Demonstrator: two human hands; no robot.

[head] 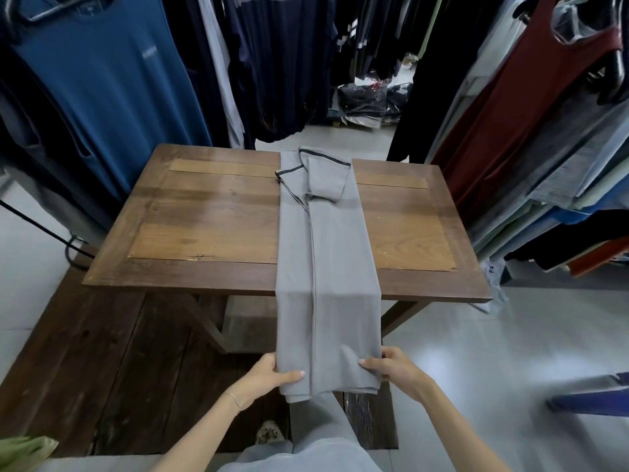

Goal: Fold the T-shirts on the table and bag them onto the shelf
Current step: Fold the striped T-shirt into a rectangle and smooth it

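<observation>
Grey T-shirt [323, 253], folded into long strip, runs 12 to 6 o'clock down wooden table [211, 212], hem overhanging near edge. Left hand [272, 378] and right hand [388, 369] each pinch hem corner. We judge fabric soft, light, floppy; corners best hold.

A dark-framed wooden table [211, 212] with lighter inset planks is seen. Only one thing is laid on it: a grey T-shirt [326, 240], folded into a long strip from 12 o'clock, draped over the 6 o'clock edge.
</observation>
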